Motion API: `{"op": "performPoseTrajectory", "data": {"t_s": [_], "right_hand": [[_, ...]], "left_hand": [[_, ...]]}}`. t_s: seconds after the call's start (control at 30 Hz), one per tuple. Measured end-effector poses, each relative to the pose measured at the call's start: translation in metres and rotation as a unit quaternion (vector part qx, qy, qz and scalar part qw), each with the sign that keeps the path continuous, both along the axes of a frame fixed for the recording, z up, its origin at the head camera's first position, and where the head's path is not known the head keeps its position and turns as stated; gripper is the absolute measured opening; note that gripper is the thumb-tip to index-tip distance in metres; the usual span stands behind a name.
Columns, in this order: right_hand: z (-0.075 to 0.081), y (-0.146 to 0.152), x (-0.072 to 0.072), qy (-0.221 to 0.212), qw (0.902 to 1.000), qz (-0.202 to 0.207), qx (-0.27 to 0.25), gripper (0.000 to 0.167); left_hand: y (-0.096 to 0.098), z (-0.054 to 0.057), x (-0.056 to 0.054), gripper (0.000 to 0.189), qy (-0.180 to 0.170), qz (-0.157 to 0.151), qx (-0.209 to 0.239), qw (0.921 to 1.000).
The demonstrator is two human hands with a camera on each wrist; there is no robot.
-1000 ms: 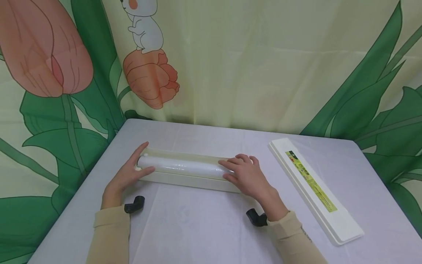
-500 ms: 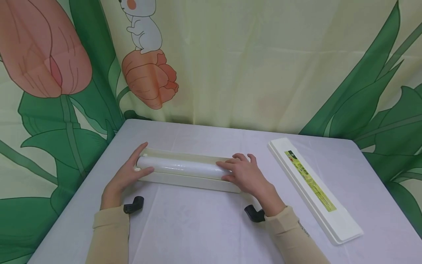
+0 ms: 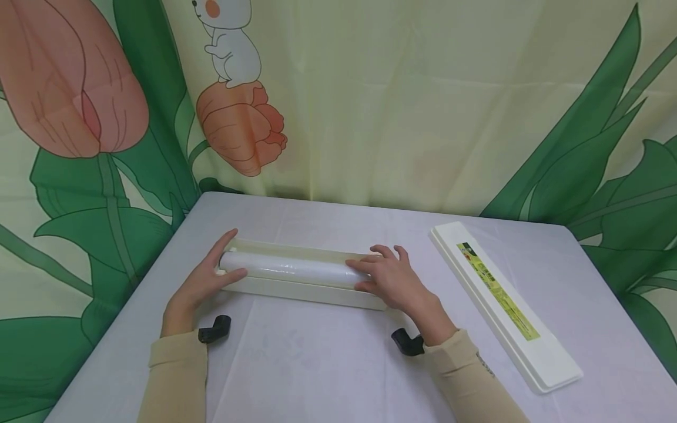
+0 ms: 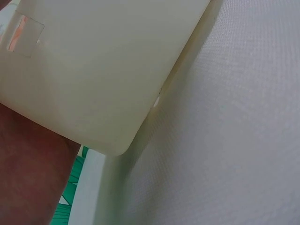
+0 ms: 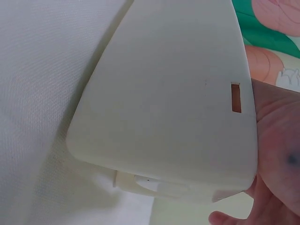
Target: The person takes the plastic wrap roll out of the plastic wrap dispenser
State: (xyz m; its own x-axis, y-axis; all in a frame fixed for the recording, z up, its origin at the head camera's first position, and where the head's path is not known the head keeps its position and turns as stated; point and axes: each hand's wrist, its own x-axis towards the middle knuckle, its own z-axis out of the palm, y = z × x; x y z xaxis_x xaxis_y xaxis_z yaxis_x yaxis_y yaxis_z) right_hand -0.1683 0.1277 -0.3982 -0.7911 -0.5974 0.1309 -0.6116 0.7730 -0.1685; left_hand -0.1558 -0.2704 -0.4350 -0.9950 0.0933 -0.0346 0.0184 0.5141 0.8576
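Note:
A clear plastic wrap roll [image 3: 296, 267] lies lengthwise in a long off-white dispenser box [image 3: 304, 290] on the table. My left hand [image 3: 203, 279] spans the box's left end, with its thumb over the front rim and its index finger extended towards the back. On the roll's right end rest the index finger and thumb of my right hand [image 3: 398, 281], while its other fingers spread, raised, towards the back. Both wrist views show the smooth box wall [image 4: 98, 70] close up, with a small slot [image 5: 236, 98] in it at the right. The palms lie beside the wall.
A long white lid [image 3: 508, 305] with a yellow-green label lies slantwise at the right of the table. White cloth [image 3: 312, 358] covers the table. A curtain [image 3: 412, 117] printed with tulips hangs behind it. Black wrist mounts [image 3: 215, 329] stick out near the sleeves.
My right hand has shifted slightly left along the roll over the past second. The left hand, the box and the lid hold their places.

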Motion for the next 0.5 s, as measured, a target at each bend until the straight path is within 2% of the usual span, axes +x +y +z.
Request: {"op": "performPoseTrajectory", "data": {"t_s": [0.33, 0.5], "right_hand": [[0.0058, 0.0033, 0.001, 0.033, 0.9988, 0.031, -0.016, 0.05], [0.0075, 0.0051, -0.0016, 0.045, 0.9958, 0.068, -0.04, 0.048]], "left_hand": [[0.0004, -0.0005, -0.0005, 0.101, 0.003, 0.0, -0.006, 1.0], [0.001, 0.0009, -0.0003, 0.101, -0.001, 0.001, -0.004, 1.0]]}}
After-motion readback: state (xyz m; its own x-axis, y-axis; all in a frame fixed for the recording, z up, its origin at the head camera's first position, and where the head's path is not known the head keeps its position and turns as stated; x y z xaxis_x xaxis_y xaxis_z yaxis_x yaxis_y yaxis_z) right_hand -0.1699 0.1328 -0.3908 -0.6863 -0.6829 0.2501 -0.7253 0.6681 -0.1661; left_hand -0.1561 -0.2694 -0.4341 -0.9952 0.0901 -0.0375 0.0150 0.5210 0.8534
